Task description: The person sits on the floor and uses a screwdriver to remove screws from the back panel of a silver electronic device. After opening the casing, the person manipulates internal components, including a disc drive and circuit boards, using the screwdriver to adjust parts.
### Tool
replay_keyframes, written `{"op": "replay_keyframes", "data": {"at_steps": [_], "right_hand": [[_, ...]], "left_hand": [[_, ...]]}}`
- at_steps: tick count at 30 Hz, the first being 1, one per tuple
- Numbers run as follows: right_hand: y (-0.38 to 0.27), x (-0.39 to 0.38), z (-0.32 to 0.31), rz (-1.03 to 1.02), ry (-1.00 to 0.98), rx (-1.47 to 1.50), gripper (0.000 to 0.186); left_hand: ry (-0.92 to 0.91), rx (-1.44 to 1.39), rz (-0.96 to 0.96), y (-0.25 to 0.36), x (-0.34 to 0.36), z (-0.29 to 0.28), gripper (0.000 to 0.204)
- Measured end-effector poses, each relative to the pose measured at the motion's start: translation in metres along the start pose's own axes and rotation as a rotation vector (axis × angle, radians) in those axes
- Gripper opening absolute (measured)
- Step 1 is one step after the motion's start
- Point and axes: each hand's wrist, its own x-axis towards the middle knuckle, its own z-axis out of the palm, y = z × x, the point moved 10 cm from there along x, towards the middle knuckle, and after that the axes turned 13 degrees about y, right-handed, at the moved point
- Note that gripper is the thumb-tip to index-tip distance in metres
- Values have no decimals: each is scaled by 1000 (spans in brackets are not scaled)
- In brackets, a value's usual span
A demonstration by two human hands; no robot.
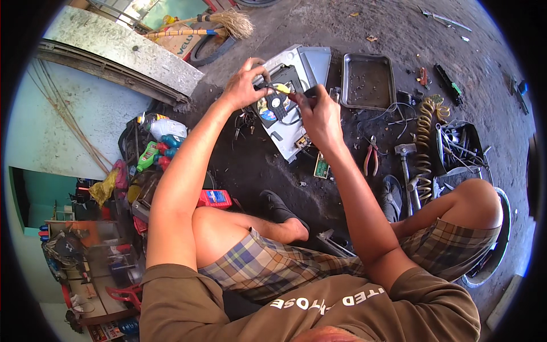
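Note:
An opened disc player [277, 134] with a pale metal chassis lies tilted on the ground in front of me. Under its black clamp [276, 102] a colourful disc [266, 114] partly shows. My left hand [245, 88] bends over the left side of the player, its fingertips closed by a dark strand or thin part. From the right, my right hand [320, 111] comes in with its fingers closed on a thin, dark piece. A small yellow piece [283, 89] sits between the two hands; whether it belongs to a tool or a wire, I cannot tell.
Right of the player are a metal tray [369, 81], pliers [371, 157], a hammer [406, 165], a coiled hose [423, 148] and a box of wrenches [459, 149]. A green circuit board [321, 166] lies nearby. Bottles [162, 126] stand at left; a broom [228, 24] lies beyond.

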Motion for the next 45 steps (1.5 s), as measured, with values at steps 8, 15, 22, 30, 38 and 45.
{"op": "replay_keyframes", "data": {"at_steps": [8, 15, 22, 30, 38, 45], "right_hand": [[0, 4, 1, -9, 28, 42, 21], [8, 1, 1, 192, -57, 57, 21], [7, -2, 6, 124, -31, 24, 27], [10, -5, 10, 150, -51, 5, 23], [3, -9, 9, 168, -59, 121, 27], [-2, -3, 8, -89, 34, 97, 27]], "left_hand": [[28, -2, 11, -1, -1, -2, 31], [36, -14, 7, 0, -1, -2, 31], [57, -49, 10, -3, -1, 0, 30], [101, -14, 52, -2, 0, -4, 30], [102, 1, 60, -2, 0, -4, 32], [89, -10, 53, 2, 2, -2, 31]]}}
